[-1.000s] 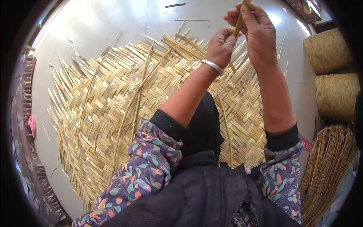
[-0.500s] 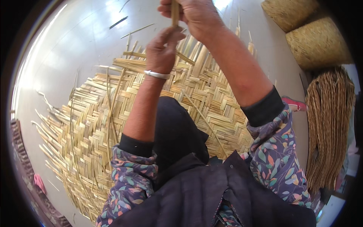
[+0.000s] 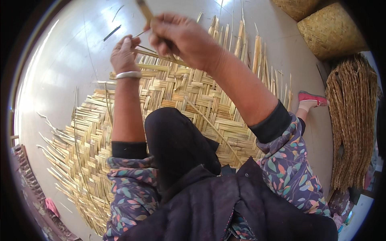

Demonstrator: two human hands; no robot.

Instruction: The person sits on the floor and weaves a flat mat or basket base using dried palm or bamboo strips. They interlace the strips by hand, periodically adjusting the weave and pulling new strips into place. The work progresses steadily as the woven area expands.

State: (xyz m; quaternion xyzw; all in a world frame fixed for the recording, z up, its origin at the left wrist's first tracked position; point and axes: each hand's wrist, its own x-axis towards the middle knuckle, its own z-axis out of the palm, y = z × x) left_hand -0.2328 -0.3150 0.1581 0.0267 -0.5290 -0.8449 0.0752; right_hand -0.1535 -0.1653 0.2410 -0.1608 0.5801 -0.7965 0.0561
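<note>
1. Two hands up: right hand [image 3: 181, 38] pinches a thin bamboo strip [image 3: 144, 10]; left hand [image 3: 124, 54] seems curled on its lower end.
2. Above the woven mat [image 3: 177, 92].
3. Light, springy, splinter-prone; best gripped flat, near the ends.

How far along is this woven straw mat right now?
Done: a broad middle of the woven mat is tightly plaited. In hand: the left hand and right hand grip a thin strip above it. Left: loose unwoven ends stick out along the edges.
</note>
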